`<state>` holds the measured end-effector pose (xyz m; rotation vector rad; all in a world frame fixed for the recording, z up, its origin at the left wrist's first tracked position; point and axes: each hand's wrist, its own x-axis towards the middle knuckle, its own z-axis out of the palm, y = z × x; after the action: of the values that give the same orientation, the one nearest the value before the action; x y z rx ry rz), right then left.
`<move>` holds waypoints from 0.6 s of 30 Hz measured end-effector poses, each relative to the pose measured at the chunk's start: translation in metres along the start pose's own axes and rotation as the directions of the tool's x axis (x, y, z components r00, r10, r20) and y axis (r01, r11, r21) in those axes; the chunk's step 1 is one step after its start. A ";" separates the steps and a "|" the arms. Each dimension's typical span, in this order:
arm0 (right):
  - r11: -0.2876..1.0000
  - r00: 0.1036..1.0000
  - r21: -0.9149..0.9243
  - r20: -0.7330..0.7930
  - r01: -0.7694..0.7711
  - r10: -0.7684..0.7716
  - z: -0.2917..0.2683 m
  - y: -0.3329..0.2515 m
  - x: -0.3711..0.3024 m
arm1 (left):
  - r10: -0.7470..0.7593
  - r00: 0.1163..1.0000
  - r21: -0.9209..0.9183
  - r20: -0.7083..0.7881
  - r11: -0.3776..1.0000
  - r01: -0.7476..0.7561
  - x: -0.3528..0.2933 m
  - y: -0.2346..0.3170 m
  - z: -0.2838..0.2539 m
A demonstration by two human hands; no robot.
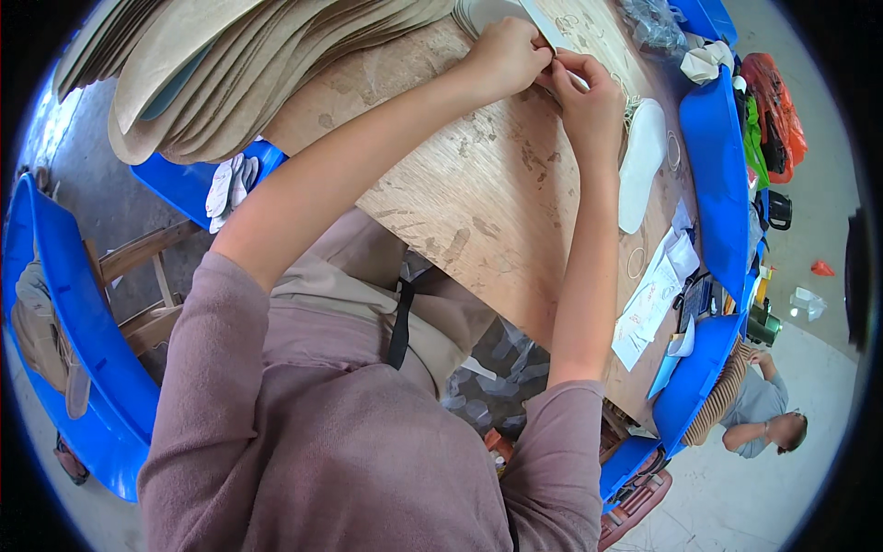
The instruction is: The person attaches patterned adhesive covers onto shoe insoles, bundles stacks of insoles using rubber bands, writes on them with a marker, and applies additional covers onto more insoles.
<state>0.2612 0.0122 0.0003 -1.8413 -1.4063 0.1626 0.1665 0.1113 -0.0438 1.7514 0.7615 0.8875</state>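
Pale grey, the thin insole strip (538,18) sits at the far edge of the wooden table (478,193), pinched between both hands. The left hand (504,57) closes its fingers on the strip from the left, and the right hand (589,97) closes thumb and fingertips on it from the right, the two hands touching each other over the piece. To do this well, I judge the fingers should keep a firm, even pinch near the edge and work slowly, so the strip does not bend or slip.

One white insole (641,161) lies flat just to the right of the right hand. One large fanned stack of tan insole boards (239,64) fills the upper left; the sheets are too many and too overlapped to count. At least two rubber bands (636,262) lie on the table near some white papers (658,299). Blue bins (722,175) line the right edge.
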 end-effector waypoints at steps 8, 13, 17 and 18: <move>0.999 0.999 -0.036 0.007 -0.034 0.034 0.000 0.006 0.001 | 0.005 0.998 -0.098 0.058 0.995 0.001 -0.005 -0.001 -0.005; 0.998 1.000 -0.061 0.021 -0.004 0.005 -0.004 0.002 0.002 | 0.000 0.985 -0.156 0.174 0.987 0.027 -0.009 0.003 -0.014; 0.999 0.997 0.007 0.076 0.034 -0.034 -0.003 0.007 0.007 | -0.014 0.986 -0.106 0.167 0.994 0.032 -0.006 0.006 -0.019; 0.999 0.996 0.009 0.076 0.035 -0.036 -0.001 0.008 0.008 | 0.011 0.983 -0.040 0.182 0.999 -0.004 -0.005 0.006 -0.021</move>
<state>0.2714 0.0180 -0.0013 -1.8196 -1.4874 0.2216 0.1465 0.1152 -0.0342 1.7734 0.6138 0.7298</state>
